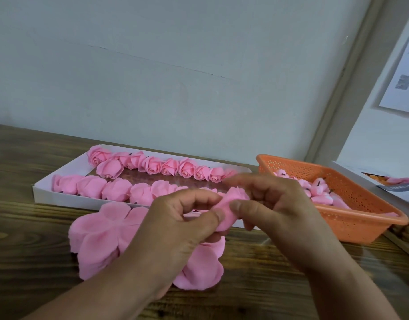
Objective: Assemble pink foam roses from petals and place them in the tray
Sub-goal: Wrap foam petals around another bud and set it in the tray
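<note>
Roses [152, 167] in the tray [67, 168] are noted as uniform pink; the tray is white-walled with a reddish patterned floor. Loose petal sheets [99, 236] are recorded as the same pink. The basket [360, 218] is orange, perforated with small dots. The table [25, 227] is dark brown wood grain.

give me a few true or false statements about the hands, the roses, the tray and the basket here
1. Both hands hold one pink bud. True: the left hand and right hand both pinch the bud.
2. The basket is blue. False: the basket is orange.
3. Finished roses lie in the white tray. True: roses fill rows in the tray.
4. The flat petals sit inside the basket. False: the flat petals lie on the wooden table, under the hands.
</note>
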Available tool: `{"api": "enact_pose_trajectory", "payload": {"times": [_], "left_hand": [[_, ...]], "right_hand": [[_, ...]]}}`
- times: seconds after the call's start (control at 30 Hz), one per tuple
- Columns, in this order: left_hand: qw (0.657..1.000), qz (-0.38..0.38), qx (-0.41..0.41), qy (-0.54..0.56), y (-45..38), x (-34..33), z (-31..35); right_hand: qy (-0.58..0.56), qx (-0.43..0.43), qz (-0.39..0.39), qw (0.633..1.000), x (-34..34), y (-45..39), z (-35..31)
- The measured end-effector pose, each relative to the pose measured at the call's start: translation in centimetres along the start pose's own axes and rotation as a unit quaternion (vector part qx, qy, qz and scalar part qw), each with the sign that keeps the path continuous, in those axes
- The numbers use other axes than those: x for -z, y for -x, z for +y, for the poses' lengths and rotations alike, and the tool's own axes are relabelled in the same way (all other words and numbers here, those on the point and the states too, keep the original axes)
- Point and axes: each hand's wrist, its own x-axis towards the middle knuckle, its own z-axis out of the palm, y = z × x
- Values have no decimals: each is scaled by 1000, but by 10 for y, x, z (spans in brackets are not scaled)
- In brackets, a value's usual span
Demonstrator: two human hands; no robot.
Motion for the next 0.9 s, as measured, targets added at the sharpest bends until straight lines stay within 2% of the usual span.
{"api": "enact_pose_trajectory", "payload": {"times": [0.1, 0.3, 0.6, 0.9], "left_hand": [[1000, -1, 20, 18, 1, -1, -3], [999, 5, 21, 25, 1, -2, -3], [999, -1, -35, -40, 3, -3, -4], [999, -17, -22, -39, 3, -2, -2]], "right_hand": [[-24, 9, -32, 999, 4, -1, 4], [-60, 2, -26, 998, 4, -1, 9], [-38, 16, -7, 999, 3, -1, 9], [-30, 33, -21, 999, 4, 0, 9]]}}
